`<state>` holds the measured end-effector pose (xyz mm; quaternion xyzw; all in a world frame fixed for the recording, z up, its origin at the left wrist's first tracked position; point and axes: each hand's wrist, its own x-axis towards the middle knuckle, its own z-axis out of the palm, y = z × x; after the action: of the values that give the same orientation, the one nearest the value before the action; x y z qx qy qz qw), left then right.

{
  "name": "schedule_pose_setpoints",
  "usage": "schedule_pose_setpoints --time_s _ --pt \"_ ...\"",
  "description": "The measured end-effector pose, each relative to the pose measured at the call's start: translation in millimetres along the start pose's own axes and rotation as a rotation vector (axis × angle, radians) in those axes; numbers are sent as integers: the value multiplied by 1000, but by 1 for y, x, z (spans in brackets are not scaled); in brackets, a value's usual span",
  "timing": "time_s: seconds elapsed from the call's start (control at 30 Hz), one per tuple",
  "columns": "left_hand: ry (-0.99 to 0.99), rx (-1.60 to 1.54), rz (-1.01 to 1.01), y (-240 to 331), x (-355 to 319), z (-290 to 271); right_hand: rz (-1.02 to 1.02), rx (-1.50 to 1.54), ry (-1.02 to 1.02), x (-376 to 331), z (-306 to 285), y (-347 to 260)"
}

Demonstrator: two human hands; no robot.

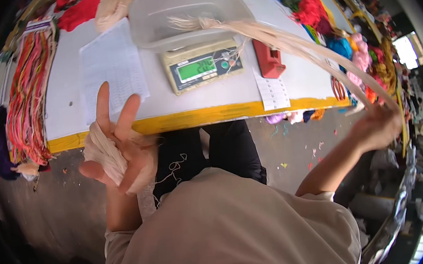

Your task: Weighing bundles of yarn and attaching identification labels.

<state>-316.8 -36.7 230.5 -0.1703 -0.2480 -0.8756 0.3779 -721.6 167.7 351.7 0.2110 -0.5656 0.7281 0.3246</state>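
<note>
Part of the cream yarn (102, 155) is already wound around the left hand (116, 146), whose fingers are spread. One long strand (284, 41) runs from the clear tub (184, 12) on the scale (202, 66) to the right hand (376, 126), which pinches it out to the side, so more seems left to wind. On the counter (66, 105): one tub, one scale, one red tool (268, 58), two paper sheets.
</note>
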Motion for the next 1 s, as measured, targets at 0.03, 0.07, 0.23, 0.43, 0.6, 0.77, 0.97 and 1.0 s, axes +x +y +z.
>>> schedule_pose_setpoints --time_s 0.03,0.07,0.23,0.43,0.6,0.77,0.97,1.0 --pt "-86 -87 3 -6 3 -1 -130 111 155 6 -18 -10" --pt "-143 -218 -154 -13 10 0 -111 13 42 3 -36 -25" --pt "-425 701 -536 -91 54 32 -195 -240 -1630 -88 -44 -77" --pt "-120 1141 -660 -122 51 42 626 -114 -1833 -100 -25 -20" --pt "50 1090 -602 -106 29 22 -171 -482 -1377 -104 -28 115" --pt "140 1003 -624 -114 25 18 -451 -545 -1346 -118 -63 161" --pt "179 1010 -689 -123 24 13 -385 -402 -1227 -122 -73 167" --pt "184 1008 -702 -124 24 13 -446 -397 -1239 -122 -73 167"
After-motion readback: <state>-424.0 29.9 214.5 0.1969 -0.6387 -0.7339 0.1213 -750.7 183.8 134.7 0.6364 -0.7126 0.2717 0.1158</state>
